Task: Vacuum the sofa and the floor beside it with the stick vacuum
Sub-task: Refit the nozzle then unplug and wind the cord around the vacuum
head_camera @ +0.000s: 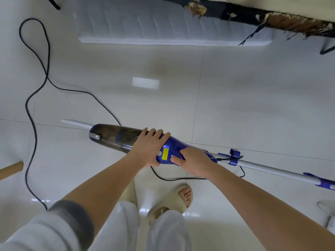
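Observation:
The blue stick vacuum (168, 151) lies almost level in front of me above the glossy tiled floor (244, 98). Its smoky clear dust cup (112, 136) points left with a thin white nozzle (76, 123) at its tip. The grey handle tube (272, 168) runs off to the right. My left hand (148, 147) grips the body where the dust cup meets the blue motor part. My right hand (194, 161) grips the blue motor part just behind it. The sofa's torn, frayed underside (290, 24) shows at the top right.
The black power cord (34, 98) loops across the floor at left and curls under the vacuum. A pale ribbed mat (163, 28) lies at the top. A wooden leg end (12, 169) pokes in at left. A white object (328, 211) sits at right. My sandalled feet (174, 201) stand below.

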A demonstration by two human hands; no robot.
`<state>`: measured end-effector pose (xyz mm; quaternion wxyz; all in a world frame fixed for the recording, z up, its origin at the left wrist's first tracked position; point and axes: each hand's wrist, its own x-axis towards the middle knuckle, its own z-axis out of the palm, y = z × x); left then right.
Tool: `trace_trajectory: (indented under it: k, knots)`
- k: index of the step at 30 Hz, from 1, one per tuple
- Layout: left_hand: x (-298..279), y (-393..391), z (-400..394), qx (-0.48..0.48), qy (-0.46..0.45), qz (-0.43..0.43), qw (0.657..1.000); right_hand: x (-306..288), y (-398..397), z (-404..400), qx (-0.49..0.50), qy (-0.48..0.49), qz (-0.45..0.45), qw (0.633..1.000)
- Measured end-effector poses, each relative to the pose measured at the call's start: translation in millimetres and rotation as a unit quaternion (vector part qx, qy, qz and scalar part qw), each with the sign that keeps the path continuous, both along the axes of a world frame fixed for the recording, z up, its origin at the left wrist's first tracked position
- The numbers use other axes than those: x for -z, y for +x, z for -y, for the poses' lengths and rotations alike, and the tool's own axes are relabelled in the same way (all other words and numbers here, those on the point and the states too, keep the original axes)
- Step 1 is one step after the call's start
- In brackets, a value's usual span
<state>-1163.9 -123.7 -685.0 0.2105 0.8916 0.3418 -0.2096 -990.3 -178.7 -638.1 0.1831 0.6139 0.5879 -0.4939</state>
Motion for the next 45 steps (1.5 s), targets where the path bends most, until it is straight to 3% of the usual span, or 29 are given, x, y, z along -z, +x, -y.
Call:
trace_trajectory:
  k: [4, 9, 15, 29, 32, 37, 42, 45]
  knots:
    - [20, 5, 1, -0.004, 0.092, 0.020, 0.996, 9, 12, 1, 0.009, 0.014, -0.037, 0.999]
    - [55, 25, -17, -0.023, 0.176, 0.014, 0.984, 53, 17, -2, 0.039, 0.174, 0.011, 0.984]
    - [114, 40, -25, 0.010, 0.220, -0.016, 0.975, 118, 19, 9, 0.065, 0.254, 0.066, 0.963]
    - [197, 48, -32, 0.079, 0.226, -0.020, 0.971, 217, 5, 25, 0.179, 0.237, 0.088, 0.951]
    - [199, 39, -36, 0.075, 0.204, -0.014, 0.976, 228, -7, 18, 0.181, 0.205, 0.121, 0.954]
    - [173, 29, -44, 0.095, 0.054, -0.040, 0.993, 215, -17, 2, 0.159, 0.031, 0.127, 0.978]
    - [92, 16, -66, -0.086, -0.104, -0.086, 0.987, 136, -18, -20, 0.120, -0.009, 0.114, 0.986]
    - [26, -7, -77, -0.151, -0.126, -0.091, 0.976, 67, -22, -45, 0.039, 0.002, 0.123, 0.992]
